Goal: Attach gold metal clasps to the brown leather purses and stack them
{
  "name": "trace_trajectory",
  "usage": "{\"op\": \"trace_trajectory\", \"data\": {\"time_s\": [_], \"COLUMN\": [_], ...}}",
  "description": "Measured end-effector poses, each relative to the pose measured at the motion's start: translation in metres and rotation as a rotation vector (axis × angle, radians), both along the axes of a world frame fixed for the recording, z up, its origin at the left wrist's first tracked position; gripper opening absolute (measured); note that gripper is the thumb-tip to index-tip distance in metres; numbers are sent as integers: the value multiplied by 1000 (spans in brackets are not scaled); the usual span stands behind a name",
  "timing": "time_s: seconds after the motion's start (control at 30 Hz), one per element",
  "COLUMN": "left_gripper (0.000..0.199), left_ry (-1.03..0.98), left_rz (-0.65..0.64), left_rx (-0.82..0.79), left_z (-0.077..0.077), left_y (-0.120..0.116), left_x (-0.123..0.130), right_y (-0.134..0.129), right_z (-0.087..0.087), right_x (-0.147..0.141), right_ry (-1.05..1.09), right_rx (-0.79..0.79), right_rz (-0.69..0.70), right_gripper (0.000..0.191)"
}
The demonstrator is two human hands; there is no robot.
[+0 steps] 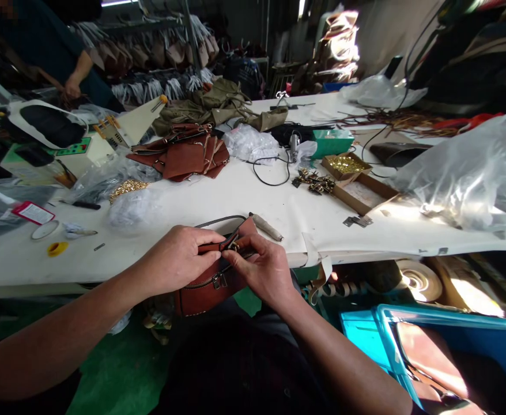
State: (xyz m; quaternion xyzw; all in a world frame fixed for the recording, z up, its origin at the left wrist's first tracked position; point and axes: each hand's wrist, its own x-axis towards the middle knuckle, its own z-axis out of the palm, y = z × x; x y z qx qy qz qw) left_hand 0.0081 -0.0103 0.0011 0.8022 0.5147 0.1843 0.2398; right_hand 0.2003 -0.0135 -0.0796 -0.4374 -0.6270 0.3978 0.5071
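Note:
A reddish-brown leather bag (195,302) with a zipper along its top rests against the table's front edge, close to my body. My left hand (181,259) pinches the leather strip at the bag's upper edge, thumb below and fingers above. Opposite it, my right hand (264,268) has thumb and forefinger closed on a small metal fitting (234,246) by the strap end; its exact shape is partly hidden by the fingers. A zipper pull (219,280) hangs below the hands. Just behind the bag lies a wrapped, stick-like tool (267,227).
Brown leather bags (188,155) are heaped on the white table (244,199). Cardboard boxes (367,193) with gold hardware stand right of centre. A glue bottle (32,212) lies at left. A blue bin (380,340) with leather pieces sits low at right. Another person (74,80) works at back left.

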Motion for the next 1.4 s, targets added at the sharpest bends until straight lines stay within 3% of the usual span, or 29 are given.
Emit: {"op": "trace_trajectory", "data": {"time_s": [0.33, 0.5, 0.57, 0.7, 0.83, 1.0, 1.23, 1.4], "left_gripper": [23, 12, 12, 7, 8, 11, 12, 10], "left_ry": [324, 340, 312, 257, 204, 140, 95, 89], "left_rz": [-36, -12, -36, -116, -175, -154, -167, -171], "left_rx": [342, 439, 451, 508, 579, 606, 573, 593], "left_z": [-16, -22, -22, -20, -19, -18, -14, -17], "left_y": [-6, -10, -12, -15, -17, -20, -22, -20], "left_x": [-1, -7, -10, -17, -21, -26, -32, -32], "right_y": [5, -1, -2, 6, 15, 11, 3, 5], "right_z": [-9, -3, 2, 17, 27, 30, 38, 34], "right_x": [5, 12, 20, 36, 40, 28, 20, 17], "right_ry": [-10, -71, -118, -396, -612, -624, -609, -582], "right_rx": [47, 120, 235, 598, 726, 791, 739, 723], "right_rz": [65, 177, 186, -25, 174, 117, 141, 148], "right_gripper": [23, 23, 20, 35, 29, 22, 13, 12]}}
